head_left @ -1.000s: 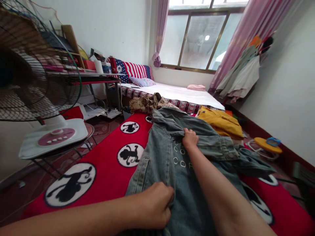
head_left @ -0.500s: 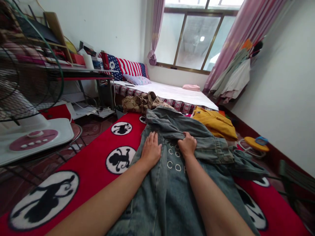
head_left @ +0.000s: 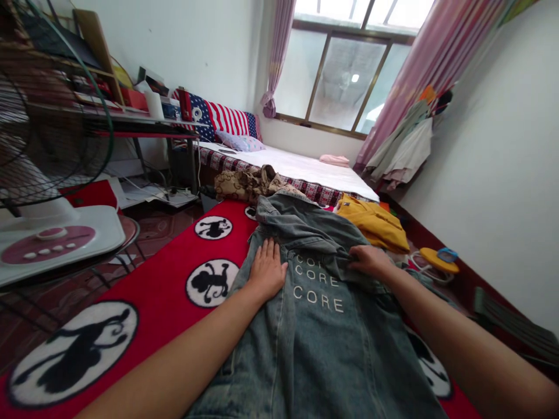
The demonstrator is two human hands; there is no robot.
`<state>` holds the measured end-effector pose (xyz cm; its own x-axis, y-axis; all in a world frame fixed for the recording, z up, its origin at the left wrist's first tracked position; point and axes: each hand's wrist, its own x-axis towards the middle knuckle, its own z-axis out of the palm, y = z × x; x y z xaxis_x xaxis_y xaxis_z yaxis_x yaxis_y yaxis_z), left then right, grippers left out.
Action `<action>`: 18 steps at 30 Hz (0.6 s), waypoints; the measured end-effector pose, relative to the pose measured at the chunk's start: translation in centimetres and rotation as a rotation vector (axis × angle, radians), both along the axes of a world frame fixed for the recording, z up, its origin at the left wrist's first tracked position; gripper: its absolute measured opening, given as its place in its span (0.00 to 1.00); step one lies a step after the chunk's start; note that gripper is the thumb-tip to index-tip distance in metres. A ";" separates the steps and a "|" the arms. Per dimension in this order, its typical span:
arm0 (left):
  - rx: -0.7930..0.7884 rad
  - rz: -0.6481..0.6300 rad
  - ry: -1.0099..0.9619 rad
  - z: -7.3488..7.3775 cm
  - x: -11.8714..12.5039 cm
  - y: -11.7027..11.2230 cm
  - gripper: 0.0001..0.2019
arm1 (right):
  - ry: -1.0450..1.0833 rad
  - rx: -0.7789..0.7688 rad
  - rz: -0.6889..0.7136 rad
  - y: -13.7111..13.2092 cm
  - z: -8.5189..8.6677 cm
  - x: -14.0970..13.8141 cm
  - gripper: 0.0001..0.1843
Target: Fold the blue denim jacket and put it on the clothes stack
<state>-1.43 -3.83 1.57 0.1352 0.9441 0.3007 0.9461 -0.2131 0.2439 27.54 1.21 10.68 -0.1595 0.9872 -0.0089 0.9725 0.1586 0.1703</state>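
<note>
Item: denim jacket [head_left: 314,326], blue-grey, laid back-side up on a red rug [head_left: 174,279] printed with white discs bearing black figures. White lettering, "CORE" in stacked rows, shows across the back. Collar end points to 12 o'clock, hem to 6.

Left hand [head_left: 267,270]: palm down, fingers [head_left: 271,247] straight and close together, pressed flat on the jacket at 11 o'clock of the lettering. It holds nothing.

Right hand [head_left: 369,261]: at 2 o'clock of the lettering, fingers [head_left: 354,254] closed narrow on a fold of the denim at the jacket's right edge.

Surroundings:
- Yellow garment [head_left: 375,224], crumpled, at 1 o'clock, just beyond the jacket.
- Brown patterned cloth [head_left: 247,183], heaped at 11 o'clock near the collar.
- Bed [head_left: 305,169], white-topped, at 12 o'clock under the window [head_left: 340,81], with a striped pillow [head_left: 227,119] at its head.
- Desk [head_left: 144,125], cluttered, at 10 o'clock.
- Standing fan [head_left: 48,151], at 9 o'clock, well apart from the jacket.
- Pink curtain [head_left: 419,64], at 1 o'clock.
</note>
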 end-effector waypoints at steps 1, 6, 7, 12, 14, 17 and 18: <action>-0.001 0.002 -0.003 0.0 0.0 0.0 0.31 | -0.021 0.058 -0.001 -0.6 1.3 0.3 0.12; 0.022 -0.071 -0.052 0.0 0.0 -0.4 0.29 | 0.093 0.587 -0.074 -4.6 5.4 3.3 0.19; 0.024 -0.098 -0.067 0.0 0.0 -0.5 0.29 | 0.090 0.610 -0.082 -5.4 5.2 4.1 0.20; 0.044 -0.153 -0.137 0.2 0.4 -0.8 0.24 | -0.136 -0.032 -0.083 -5.6 2.3 4.5 0.16; 0.067 -0.148 -0.149 0.5 0.5 -0.9 0.20 | -0.192 -0.113 -0.044 -3.4 2.7 2.0 0.14; 0.074 -0.144 -0.147 1.0 0.5 -1.1 0.14 | -0.059 0.072 0.046 1.3 4.6 -4.3 0.16; 0.072 -0.148 -0.151 1.1 0.5 -1.1 0.12 | 0.028 0.133 0.059 3.0 5.2 -6.8 0.16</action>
<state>-0.94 -4.97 2.70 0.2188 0.8928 0.3937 0.8573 -0.3686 0.3594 20.72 4.17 15.84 -0.2161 0.9682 0.1264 0.9668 0.1940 0.1665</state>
